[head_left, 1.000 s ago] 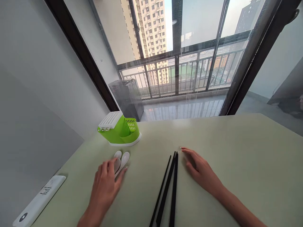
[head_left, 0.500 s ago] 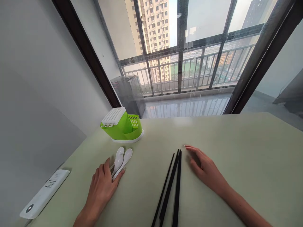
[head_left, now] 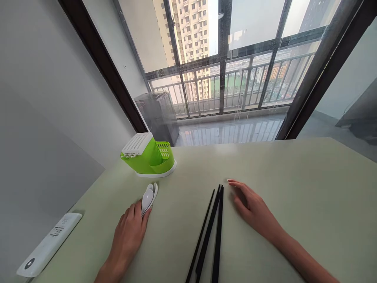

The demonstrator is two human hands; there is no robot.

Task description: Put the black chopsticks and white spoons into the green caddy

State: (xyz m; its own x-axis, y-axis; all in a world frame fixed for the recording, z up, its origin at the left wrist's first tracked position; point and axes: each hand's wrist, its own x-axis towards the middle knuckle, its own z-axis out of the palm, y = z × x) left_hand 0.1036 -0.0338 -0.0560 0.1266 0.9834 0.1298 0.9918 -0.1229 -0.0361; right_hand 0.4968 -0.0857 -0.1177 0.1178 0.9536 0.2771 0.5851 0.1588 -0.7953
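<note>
Holding three white spoons (head_left: 147, 197) together, the left hand (head_left: 127, 230) rests low at the left of the pale green counter (head_left: 294, 184), its grip narrow around the handles, which the fingers mostly hide. The bowls of the spoons overlap and point away from the person, toward a green and white holder (head_left: 150, 161) that stands upright just beyond them, with a slatted white part on one side and a perforated basket on the other. Several long black chopsticks (head_left: 209, 228) lie between the two hands, their narrow ends bunched at the far side and their thick ends spread toward the person. Just to their right is the right hand (head_left: 255, 213), its grip fairly wide, thumb and curved fingers apart. A long white object (head_left: 50, 245) lies at the left edge of the counter, well apart from the left hand; its printed marks are too small to read.
</note>
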